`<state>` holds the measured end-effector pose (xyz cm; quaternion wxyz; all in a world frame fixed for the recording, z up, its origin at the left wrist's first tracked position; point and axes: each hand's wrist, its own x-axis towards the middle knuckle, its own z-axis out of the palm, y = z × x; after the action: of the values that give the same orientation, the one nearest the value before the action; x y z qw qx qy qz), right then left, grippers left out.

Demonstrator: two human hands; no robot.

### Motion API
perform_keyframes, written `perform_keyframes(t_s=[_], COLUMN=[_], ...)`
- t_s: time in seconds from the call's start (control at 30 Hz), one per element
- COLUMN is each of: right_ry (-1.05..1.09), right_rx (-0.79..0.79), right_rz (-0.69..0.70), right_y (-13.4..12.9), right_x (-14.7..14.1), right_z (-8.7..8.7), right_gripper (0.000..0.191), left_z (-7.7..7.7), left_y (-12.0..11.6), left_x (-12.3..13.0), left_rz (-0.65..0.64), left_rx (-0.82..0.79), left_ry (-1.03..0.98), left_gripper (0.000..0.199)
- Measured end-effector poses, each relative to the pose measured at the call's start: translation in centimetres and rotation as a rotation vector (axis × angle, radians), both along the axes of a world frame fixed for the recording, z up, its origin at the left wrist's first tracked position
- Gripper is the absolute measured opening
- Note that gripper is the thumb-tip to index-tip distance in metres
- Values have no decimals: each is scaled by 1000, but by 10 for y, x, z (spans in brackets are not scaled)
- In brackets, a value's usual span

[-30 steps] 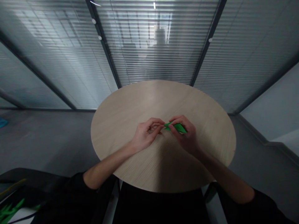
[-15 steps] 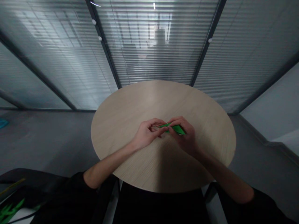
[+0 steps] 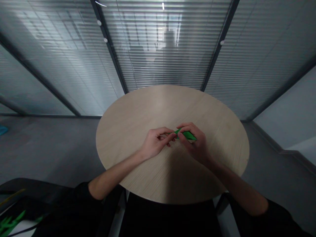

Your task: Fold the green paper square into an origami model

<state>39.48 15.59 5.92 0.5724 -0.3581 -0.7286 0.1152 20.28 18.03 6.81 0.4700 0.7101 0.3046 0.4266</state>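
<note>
Paper bridges both hands, its broader part in the right hand.

I make out one green piece, bright, thin and angular, with lighter and darker faces that look folded; its narrow end points to the fingertips of the left hand, pinched there; its wider part sits in the fingers of the right hand, a pointed corner showing past the thumb; it lies roughly crosswise over the middle of the counter; I can't tell whether it touches the top.
</note>
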Motion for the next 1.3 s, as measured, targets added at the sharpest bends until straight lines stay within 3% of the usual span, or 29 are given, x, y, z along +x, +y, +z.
perform_keyframes(t_s=[0.43,1.3], right_ry=[0,13], right_rx=[7,-7], right_rz=[-58,-40], right_y=[2,4], right_x=[-3,-2], right_z=[-1,0], right_gripper=[8,9], left_z=[-6,-1], left_y=[-2,-6], left_x=[-2,0], left_rz=[116,84], left_rx=[243,98], left_ry=[123,-11], left_gripper=[24,19])
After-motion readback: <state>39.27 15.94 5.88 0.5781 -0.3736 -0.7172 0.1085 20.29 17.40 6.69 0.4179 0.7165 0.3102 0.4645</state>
